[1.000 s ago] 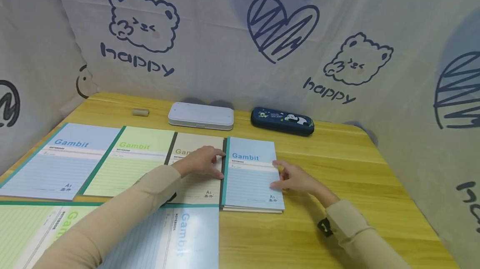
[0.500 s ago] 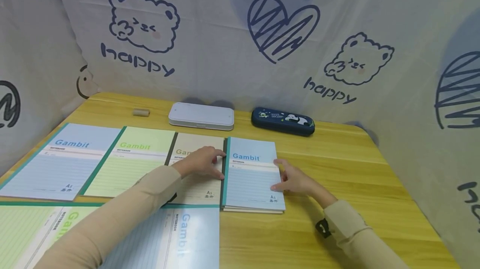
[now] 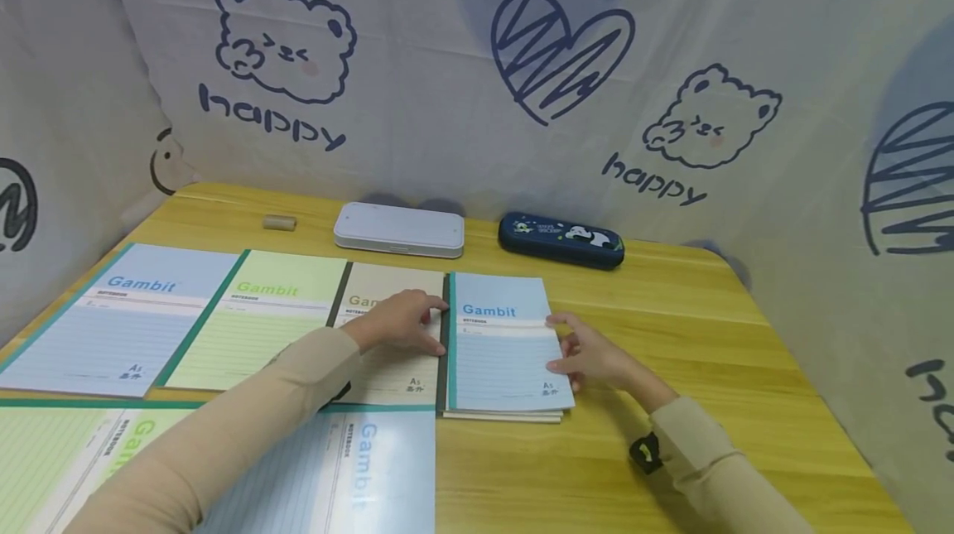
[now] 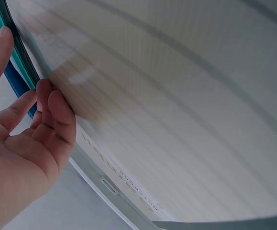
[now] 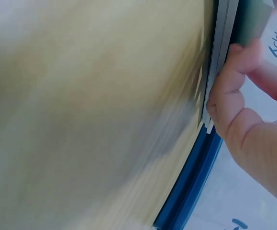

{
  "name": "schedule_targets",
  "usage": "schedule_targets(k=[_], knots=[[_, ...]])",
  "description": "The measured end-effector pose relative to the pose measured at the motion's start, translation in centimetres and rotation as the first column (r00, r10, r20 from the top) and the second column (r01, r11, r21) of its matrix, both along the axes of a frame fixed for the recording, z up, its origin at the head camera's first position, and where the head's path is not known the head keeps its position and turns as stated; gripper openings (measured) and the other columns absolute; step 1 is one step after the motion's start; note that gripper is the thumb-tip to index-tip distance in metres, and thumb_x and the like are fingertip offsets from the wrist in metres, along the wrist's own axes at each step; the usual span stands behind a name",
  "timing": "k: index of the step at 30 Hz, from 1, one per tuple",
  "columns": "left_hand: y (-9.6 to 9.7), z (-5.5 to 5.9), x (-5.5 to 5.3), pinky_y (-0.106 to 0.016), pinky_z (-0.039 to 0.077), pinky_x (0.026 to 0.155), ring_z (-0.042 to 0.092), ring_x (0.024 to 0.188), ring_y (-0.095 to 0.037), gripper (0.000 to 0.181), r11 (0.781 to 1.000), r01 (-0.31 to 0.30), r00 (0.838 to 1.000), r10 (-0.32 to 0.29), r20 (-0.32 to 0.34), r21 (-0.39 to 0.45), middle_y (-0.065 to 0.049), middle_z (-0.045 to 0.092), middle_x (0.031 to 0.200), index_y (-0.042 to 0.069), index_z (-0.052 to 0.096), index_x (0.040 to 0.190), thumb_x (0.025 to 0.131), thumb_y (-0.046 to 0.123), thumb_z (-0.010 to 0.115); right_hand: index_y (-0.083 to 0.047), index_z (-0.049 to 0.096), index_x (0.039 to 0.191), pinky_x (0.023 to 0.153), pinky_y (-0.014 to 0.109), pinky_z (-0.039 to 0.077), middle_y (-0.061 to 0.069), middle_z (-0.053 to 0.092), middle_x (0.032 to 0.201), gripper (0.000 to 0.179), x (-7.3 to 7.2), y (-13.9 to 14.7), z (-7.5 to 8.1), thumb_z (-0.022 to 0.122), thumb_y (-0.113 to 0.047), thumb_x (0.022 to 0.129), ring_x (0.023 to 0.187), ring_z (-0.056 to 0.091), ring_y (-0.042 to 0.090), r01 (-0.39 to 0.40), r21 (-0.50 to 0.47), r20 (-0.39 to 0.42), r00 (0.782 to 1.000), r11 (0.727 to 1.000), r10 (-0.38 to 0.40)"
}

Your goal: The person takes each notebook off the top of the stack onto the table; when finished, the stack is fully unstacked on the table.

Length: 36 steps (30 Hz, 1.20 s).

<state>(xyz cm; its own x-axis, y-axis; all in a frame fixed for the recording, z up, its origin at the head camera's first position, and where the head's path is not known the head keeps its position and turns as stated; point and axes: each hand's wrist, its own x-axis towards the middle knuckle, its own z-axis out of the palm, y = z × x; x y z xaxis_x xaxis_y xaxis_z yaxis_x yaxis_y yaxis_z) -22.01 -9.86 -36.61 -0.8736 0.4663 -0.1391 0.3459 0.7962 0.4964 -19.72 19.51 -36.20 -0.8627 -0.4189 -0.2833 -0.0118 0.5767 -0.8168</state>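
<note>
A blue notebook [image 3: 499, 360] lies on top of a small stack, and the edges of the lower notebooks [image 3: 503, 416] show below its front side. My right hand [image 3: 592, 352] pinches its right edge, thumb on the cover and fingers at the side. In the right wrist view the curled fingers of the right hand [image 5: 248, 105] meet the stack's edge. Over a beige notebook [image 3: 387, 381] reaches my left hand [image 3: 398, 320], its thumb and forefinger touching the stack's spine side. The left wrist view shows the left hand [image 4: 28, 129] against the spines, gripping nothing.
A blue notebook [image 3: 127, 327] and a green notebook [image 3: 261, 310] lie further left. Nearer me are a sideways green notebook [image 3: 60, 468] and a sideways blue notebook [image 3: 395, 468]. At the back are a white case [image 3: 398, 229], a panda pencil case [image 3: 561, 242] and a small brown cylinder [image 3: 279, 223].
The top blue notebook has turned slightly, its near right corner shifting right and baring more of the notebooks below. My right hand has moved slightly right with it; the left hand stays put.
</note>
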Motion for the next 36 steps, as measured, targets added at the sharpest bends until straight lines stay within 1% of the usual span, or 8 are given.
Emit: schedule_targets(k=[3, 5, 10, 13, 18, 20, 26, 36], knots=[[-0.1, 0.0, 0.0, -0.032, 0.041, 0.076, 0.05, 0.084, -0.018, 0.07, 1.0, 0.002, 1.0, -0.002, 0.001, 0.001, -0.007, 0.055, 0.096, 0.005, 0.05, 0.126, 0.068, 0.032, 0.077, 0.001, 0.027, 0.134, 0.045, 0.023, 0.04, 0.014, 0.047, 0.085, 0.058, -0.1, 0.2, 0.0, 0.056, 0.005, 0.083, 0.055, 0.047, 0.015, 0.003, -0.035, 0.025, 1.0, 0.999, -0.002], [-0.1, 0.0, 0.0, -0.033, 0.042, 0.076, 0.05, 0.085, -0.018, 0.07, 1.0, 0.004, 1.0, -0.004, 0.001, 0.001, -0.007, 0.055, 0.096, 0.004, 0.05, 0.126, 0.068, 0.032, 0.077, 0.003, 0.031, 0.132, 0.05, 0.024, 0.043, 0.015, 0.048, 0.09, 0.054, -0.2, 0.3, 0.0, 0.054, 0.008, 0.084, 0.063, 0.05, 0.017, 0.014, -0.05, 0.033, 0.999, 0.999, -0.012], [-0.1, -0.1, -0.1, -0.033, 0.041, 0.077, 0.05, 0.085, -0.018, 0.07, 1.0, 0.001, 1.0, -0.001, 0.001, 0.001, -0.007, 0.056, 0.096, 0.005, 0.05, 0.126, 0.068, 0.033, 0.077, 0.007, 0.036, 0.129, 0.063, 0.031, 0.049, 0.017, 0.047, 0.099, 0.045, -0.4, 0.5, -0.2, 0.047, 0.011, 0.086, 0.076, 0.053, 0.019, 0.099, -0.111, 0.083, 0.993, 0.989, -0.09], [-0.1, -0.2, -0.2, -0.032, 0.041, 0.077, 0.05, 0.085, -0.017, 0.07, 1.0, -0.003, 1.0, 0.003, 0.005, -0.002, -0.006, 0.056, 0.097, 0.005, 0.05, 0.126, 0.068, 0.032, 0.077, 0.006, 0.035, 0.13, 0.063, 0.032, 0.049, 0.017, 0.046, 0.102, 0.043, -0.6, 0.8, -0.3, 0.042, 0.012, 0.088, 0.076, 0.055, 0.018, 0.151, -0.163, 0.112, 0.985, 0.975, -0.134], [0.0, -0.2, -0.4, -0.03, 0.041, 0.077, 0.05, 0.085, -0.016, 0.069, 1.0, -0.015, 1.0, 0.015, 0.02, 0.001, -0.006, 0.057, 0.098, 0.006, 0.051, 0.125, 0.067, 0.032, 0.077, 0.006, 0.034, 0.131, 0.062, 0.031, 0.049, 0.017, 0.046, 0.103, 0.043, -0.7, 1.4, -0.4, 0.038, 0.013, 0.089, 0.076, 0.056, 0.017, 0.188, -0.227, 0.126, 0.979, 0.955, -0.163], [-0.1, -0.2, -0.4, -0.029, 0.041, 0.074, 0.049, 0.082, -0.016, 0.068, 1.0, -0.016, 0.999, 0.016, 0.027, 0.013, -0.005, 0.056, 0.094, 0.006, 0.052, 0.125, 0.067, 0.031, 0.078, 0.007, 0.033, 0.131, 0.061, 0.03, 0.049, 0.016, 0.046, 0.103, 0.043, -0.7, 1.7, -0.5, 0.038, 0.013, 0.089, 0.075, 0.055, 0.016, 0.192, -0.236, 0.128, 0.978, 0.953, -0.165], [-0.5, -0.3, -0.6, -0.025, 0.038, 0.06, 0.046, 0.066, -0.014, 0.066, 0.996, -0.012, 0.998, 0.007, 0.058, 0.087, -0.002, 0.053, 0.072, 0.006, 0.053, 0.124, 0.066, 0.024, 0.079, 0.008, 0.03, 0.132, 0.059, 0.028, 0.049, 0.014, 0.047, 0.102, 0.044, -0.6, 2.5, -0.6, 0.038, 0.012, 0.089, 0.074, 0.056, 0.015, 0.199, -0.271, 0.141, 0.976, 0.942, -0.166], [-0.6, -0.1, -0.4, -0.025, 0.037, 0.057, 0.045, 0.062, -0.014, 0.065, 0.994, -0.022, 0.997, 0.014, 0.072, 0.106, -0.003, 0.053, 0.069, 0.006, 0.053, 0.124, 0.066, 0.022, 0.079, 0.006, 0.028, 0.134, 0.062, 0.029, 0.049, 0.015, 0.045, 0.109, 0.045, -0.2, 4.2, -0.3, 0.039, 0.009, 0.09, 0.078, 0.055, 0.014, 0.238, -0.265, 0.132, 0.969, 0.934, -0.209]])
